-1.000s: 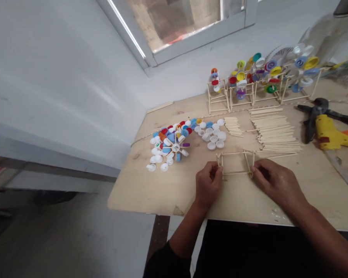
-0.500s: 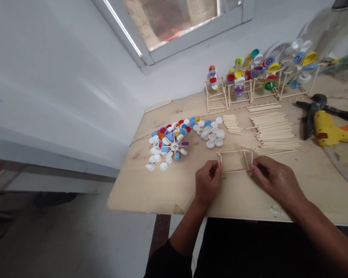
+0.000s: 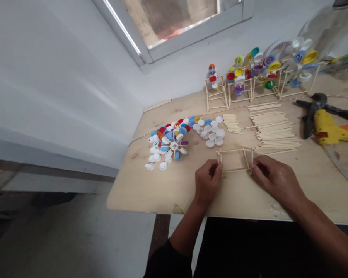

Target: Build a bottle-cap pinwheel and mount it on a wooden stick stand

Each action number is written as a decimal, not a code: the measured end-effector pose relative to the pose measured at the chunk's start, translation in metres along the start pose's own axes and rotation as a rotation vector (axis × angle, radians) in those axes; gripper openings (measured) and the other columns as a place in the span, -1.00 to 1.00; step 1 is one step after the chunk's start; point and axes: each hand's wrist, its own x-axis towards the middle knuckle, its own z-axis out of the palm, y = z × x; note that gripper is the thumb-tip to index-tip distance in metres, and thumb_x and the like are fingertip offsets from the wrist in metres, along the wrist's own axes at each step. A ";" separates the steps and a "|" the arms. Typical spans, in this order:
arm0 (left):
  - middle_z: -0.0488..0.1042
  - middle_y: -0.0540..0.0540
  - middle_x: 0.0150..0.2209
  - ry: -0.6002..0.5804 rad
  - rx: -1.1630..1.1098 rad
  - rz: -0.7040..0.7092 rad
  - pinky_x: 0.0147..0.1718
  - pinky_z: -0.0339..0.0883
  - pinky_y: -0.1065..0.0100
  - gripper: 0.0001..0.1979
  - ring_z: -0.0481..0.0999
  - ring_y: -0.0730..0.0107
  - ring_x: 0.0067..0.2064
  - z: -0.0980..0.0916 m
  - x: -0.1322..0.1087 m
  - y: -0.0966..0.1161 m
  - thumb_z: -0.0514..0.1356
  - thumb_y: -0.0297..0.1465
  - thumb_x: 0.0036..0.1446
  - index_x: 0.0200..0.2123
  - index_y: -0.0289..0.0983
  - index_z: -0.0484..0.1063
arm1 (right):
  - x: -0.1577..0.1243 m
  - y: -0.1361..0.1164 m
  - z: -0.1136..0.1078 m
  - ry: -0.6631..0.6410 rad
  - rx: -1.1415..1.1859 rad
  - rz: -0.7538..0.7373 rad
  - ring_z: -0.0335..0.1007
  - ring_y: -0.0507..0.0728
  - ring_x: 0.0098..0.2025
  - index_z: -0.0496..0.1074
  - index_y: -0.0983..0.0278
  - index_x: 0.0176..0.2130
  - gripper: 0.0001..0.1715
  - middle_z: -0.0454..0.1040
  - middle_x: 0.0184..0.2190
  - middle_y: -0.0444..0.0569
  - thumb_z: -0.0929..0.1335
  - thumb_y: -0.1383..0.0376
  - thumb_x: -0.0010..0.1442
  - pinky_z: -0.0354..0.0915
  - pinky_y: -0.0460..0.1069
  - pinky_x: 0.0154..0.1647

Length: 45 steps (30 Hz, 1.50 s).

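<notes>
A small frame of thin wooden sticks (image 3: 235,170) stands near the front edge of the wooden table (image 3: 150,191). My left hand (image 3: 208,179) pinches its left end, and my right hand (image 3: 274,175) pinches its right end at an upright stick. Both hands are closed on the frame, with some fingertips hidden behind the knuckles. Beyond it lie a pile of long sticks (image 3: 274,129) and a smaller stack of short sticks (image 3: 231,124). To the left, a wheel of sticks and bottle caps (image 3: 174,146) rests against a heap of colored bottle caps (image 3: 162,130).
Several stick stands with bottle-cap wheels (image 3: 239,79) line the wall. A yellow glue gun (image 3: 327,127) and black-handled pliers (image 3: 314,104) lie at the right. White caps (image 3: 212,136) sit beside the short sticks. Loose sticks (image 3: 157,105) lie at the far left edge.
Both hands keep their pinch on the stick frame, which stays in place. Only a slight shift of the camera view shows.
</notes>
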 end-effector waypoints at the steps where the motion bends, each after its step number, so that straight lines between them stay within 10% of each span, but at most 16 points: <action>1: 0.39 0.03 -0.55 -0.001 0.000 -0.001 -0.52 0.21 0.49 -0.83 0.31 0.52 -0.54 0.000 0.000 0.000 0.13 -0.33 0.16 -0.35 -0.30 0.45 | 0.000 0.000 0.000 -0.001 0.002 -0.004 0.29 0.04 -0.56 0.36 0.23 -0.39 -0.74 0.39 -0.59 -0.14 0.22 0.16 0.23 0.13 -0.08 -0.50; 45: 0.45 0.00 -0.51 -0.016 0.045 0.011 -0.47 0.27 0.47 -0.83 0.38 0.50 -0.51 0.000 0.001 -0.003 0.13 -0.31 0.19 -0.31 -0.29 0.45 | 0.002 0.000 0.000 -0.049 0.049 0.031 0.26 0.04 -0.57 0.35 0.23 -0.42 -0.69 0.36 -0.60 -0.14 0.21 0.14 0.25 0.12 -0.07 -0.51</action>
